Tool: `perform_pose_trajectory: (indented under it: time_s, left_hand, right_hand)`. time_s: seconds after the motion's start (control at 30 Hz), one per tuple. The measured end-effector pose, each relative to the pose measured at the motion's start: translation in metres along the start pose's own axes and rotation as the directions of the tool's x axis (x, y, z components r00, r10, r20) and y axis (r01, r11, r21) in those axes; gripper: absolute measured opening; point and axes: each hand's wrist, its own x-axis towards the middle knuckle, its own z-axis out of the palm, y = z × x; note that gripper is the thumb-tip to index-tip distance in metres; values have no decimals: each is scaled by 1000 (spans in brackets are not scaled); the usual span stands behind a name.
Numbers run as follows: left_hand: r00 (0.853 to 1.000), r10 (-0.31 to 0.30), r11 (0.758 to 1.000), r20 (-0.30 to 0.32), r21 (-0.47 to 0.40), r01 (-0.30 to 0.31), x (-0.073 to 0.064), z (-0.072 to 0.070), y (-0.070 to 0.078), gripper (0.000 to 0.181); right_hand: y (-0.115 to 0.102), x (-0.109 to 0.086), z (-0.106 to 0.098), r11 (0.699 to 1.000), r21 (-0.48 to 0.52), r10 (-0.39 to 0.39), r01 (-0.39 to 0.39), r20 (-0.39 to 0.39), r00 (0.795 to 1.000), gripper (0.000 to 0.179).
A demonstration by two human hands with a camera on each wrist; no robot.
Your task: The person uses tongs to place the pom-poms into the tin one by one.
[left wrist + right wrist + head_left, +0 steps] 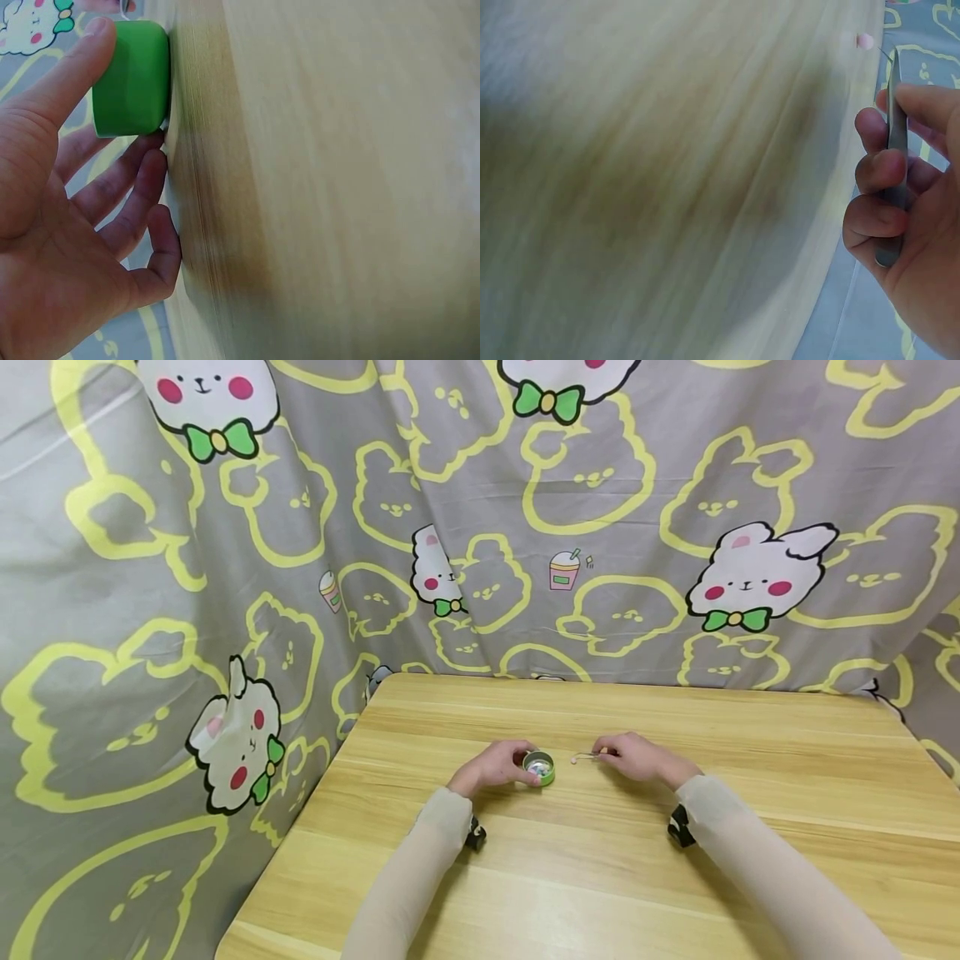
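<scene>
My left hand [501, 763] grips a small green tin [548, 779] on the table, thumb on its near side. In the left wrist view the tin [133, 82] shows its plain green side, with the thumb against it and the other fingers partly hidden behind. Several small pastel pieces [539, 768] lie inside the tin. To the right of it, my right hand [637, 757] holds metal tweezers [895, 161], fingers curled round them. A tiny pinkish piece [865, 40] is at the tweezers' tip, apart from the tin and close above the tabletop.
The wooden table [570, 893] extends around both hands. A grey curtain [480, 493] with yellow outlines and rabbit faces hangs behind the table and along its left side. Dark wrist cameras [680, 827] sit under both forearms.
</scene>
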Motion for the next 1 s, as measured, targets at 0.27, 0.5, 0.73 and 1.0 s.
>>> perform_pose_trajectory:
  time_s: [0.27, 0.5, 0.73, 1.0]
  left_hand:
    - [1000, 6, 1000, 1, -9, -6, 0, 0, 0, 50]
    - [1000, 3, 1000, 0, -1, -3, 1, 0, -1, 51]
    - [1000, 4, 1000, 2, 14, -4, 1, 0, -2, 51]
    - [1000, -4, 1000, 3, 23, 4, 1, -1, -2, 53]
  right_hand:
    - [0, 0, 1, 1000, 6, -10, 10, 13, 1000, 14]
    - [-1, 0, 0, 1000, 0, -16, 16, 24, 1000, 13]
    - [4, 1, 3, 1000, -15, -17, 18, 31, 999, 13]
    - [3, 1, 2, 1000, -11, -29, 29, 35, 999, 13]
